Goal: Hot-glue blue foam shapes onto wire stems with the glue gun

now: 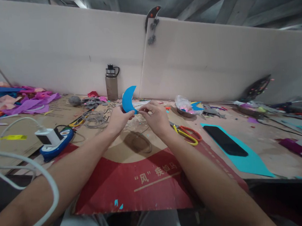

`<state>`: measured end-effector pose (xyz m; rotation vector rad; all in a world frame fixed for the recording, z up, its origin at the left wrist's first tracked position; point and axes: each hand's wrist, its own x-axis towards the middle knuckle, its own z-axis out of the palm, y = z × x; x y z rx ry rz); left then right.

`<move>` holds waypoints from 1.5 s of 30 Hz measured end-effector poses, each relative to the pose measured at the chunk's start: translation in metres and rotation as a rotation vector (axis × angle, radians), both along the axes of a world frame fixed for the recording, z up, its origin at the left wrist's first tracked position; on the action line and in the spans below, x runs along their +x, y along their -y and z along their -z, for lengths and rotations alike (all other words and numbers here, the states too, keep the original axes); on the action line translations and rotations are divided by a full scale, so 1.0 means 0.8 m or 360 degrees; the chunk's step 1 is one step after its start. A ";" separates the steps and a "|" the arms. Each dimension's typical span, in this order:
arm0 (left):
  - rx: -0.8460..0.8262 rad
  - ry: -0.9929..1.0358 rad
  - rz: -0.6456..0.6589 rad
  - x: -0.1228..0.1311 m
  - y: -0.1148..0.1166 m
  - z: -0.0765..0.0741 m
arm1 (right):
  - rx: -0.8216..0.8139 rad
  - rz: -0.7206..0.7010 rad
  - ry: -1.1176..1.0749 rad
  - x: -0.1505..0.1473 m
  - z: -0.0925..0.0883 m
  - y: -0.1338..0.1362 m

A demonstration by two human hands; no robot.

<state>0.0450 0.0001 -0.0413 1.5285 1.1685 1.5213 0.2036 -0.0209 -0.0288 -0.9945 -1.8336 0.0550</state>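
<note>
A blue crescent cutout [128, 99], apparently paper or thin foam, stands upright above the cardboard with its horns pointing right. My left hand [119, 118] is closed on its lower part, thumb in front. The fingers of my right hand [155, 118] are pinched together at the crescent's lower tip, touching it. Whether they also hold something small there, I cannot make out. Below the hands lies a red and brown cardboard sheet [115, 191] with a shadow on it. To the right of my right hand rest scissors with yellow handles [186, 136] and scissors with orange handles [195, 132].
A bottle [111, 84] stands by the white partition [214, 53]. Left are tangled cord [96, 118], a blue power strip [57, 147] and coloured scraps [33, 100]. Right are a bowl [186, 113] and a black phone [225, 140] on a turquoise sheet [252, 162]. A white cable [54, 188] crosses my left forearm.
</note>
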 end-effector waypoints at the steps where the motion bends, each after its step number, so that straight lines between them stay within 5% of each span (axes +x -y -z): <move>1: -0.0004 0.0009 0.0061 0.001 0.003 -0.002 | -0.0007 0.0008 -0.0026 0.001 -0.001 -0.001; 11: -0.0087 -0.0114 0.0219 0.007 0.019 -0.015 | -0.0382 -0.0018 -0.0319 0.013 0.005 -0.020; 21: -0.0053 -0.0138 0.0460 0.001 0.016 -0.013 | -0.0917 -0.0325 -0.0750 0.020 -0.002 -0.007; 34: 0.0060 -0.0157 0.0771 -0.007 0.003 -0.012 | -0.1585 -0.0787 -0.0768 0.035 -0.009 0.007; 39: 0.0310 -0.0268 0.0776 -0.007 0.012 -0.017 | -0.1568 -0.0765 -0.0733 0.030 -0.008 0.013; 42: 0.0375 -0.0161 0.0685 -0.006 0.016 -0.019 | -0.1264 -0.0628 -0.0713 0.027 -0.007 0.013; 45: 0.0085 0.0096 0.0702 -0.007 0.013 -0.022 | -0.0851 -0.0459 -0.0537 0.025 -0.006 0.011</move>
